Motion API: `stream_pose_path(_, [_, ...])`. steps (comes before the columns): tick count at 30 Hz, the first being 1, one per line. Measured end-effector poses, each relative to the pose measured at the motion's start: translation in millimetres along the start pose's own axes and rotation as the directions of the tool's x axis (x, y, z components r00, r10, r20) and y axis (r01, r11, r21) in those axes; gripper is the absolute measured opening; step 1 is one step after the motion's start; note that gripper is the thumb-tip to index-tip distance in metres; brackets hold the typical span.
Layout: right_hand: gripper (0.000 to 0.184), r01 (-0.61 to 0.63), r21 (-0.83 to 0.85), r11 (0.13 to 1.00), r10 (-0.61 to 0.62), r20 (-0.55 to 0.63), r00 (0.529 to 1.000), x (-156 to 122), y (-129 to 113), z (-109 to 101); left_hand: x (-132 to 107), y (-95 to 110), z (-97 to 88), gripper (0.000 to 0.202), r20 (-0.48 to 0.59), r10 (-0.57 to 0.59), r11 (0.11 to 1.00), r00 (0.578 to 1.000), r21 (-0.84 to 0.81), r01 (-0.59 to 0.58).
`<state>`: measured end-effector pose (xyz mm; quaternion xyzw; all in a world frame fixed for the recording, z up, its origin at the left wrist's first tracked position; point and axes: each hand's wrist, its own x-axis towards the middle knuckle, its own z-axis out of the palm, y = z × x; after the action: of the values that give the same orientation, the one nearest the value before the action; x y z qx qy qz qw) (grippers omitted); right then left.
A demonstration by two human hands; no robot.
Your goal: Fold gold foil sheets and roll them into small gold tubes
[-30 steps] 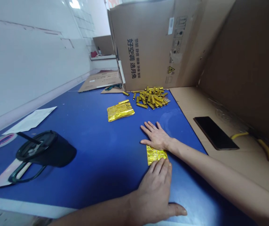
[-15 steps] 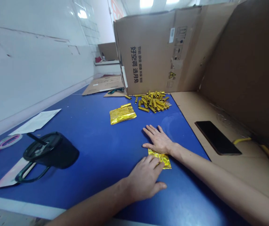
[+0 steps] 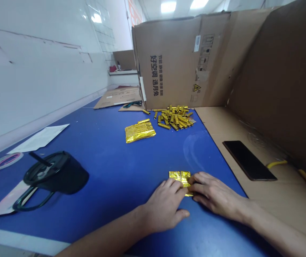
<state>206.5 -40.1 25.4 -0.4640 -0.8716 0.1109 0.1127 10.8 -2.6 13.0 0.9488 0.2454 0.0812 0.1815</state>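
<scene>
A small piece of gold foil paper (image 3: 174, 175) lies on the blue tabletop in front of me, with a crease or seam running down its middle. My left hand (image 3: 165, 205) rests over its lower left part, fingers laid flat and thumb apart. At the right edge of the foil paper, my right hand (image 3: 212, 191) has its fingers bent and drawn together on the foil; the fingertips are partly hidden. Farther off lies a flat stack of gold foil sheets (image 3: 139, 132). Behind and right of it is a heap of small rolled gold foil tubes (image 3: 176, 117).
A dark lidded mug (image 3: 64, 175) with a straw stands at left, near a tape roll (image 3: 5, 161) and white paper (image 3: 39, 138). A large cardboard box (image 3: 179, 67) walls off the back. A phone (image 3: 249, 160) lies on cardboard at right.
My right hand has gone from lying flat above the foil paper to its right edge, fingers now curled on it. The foil's upper part is uncovered. My left hand has stayed put.
</scene>
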Motion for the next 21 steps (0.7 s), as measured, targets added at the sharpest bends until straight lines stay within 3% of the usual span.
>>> stream_pose_path(10, [0.027, 0.052, -0.025, 0.998, -0.056, -0.189, 0.98, -5.8, 5.3, 23.5, 9.1, -11.3, 4.1, 0.023, -0.041, 0.025, 1.0, 0.999, -0.013, -0.026])
stream_pose_path(15, [0.024, 0.051, -0.012, 0.999, -0.052, -0.197, 0.979, -5.4, 3.7, 23.2, 9.4, -19.8, 15.6, 0.019, -0.165, 0.076, 0.997, 0.983, 0.033, -0.071])
stream_pose_path(21, [0.021, 0.043, -0.065, 0.997, -0.054, -0.193, 0.98, -5.2, -2.6, 24.7, 7.4, -23.4, 21.0, 0.017, -0.206, 0.1, 0.991, 0.973, 0.106, -0.079])
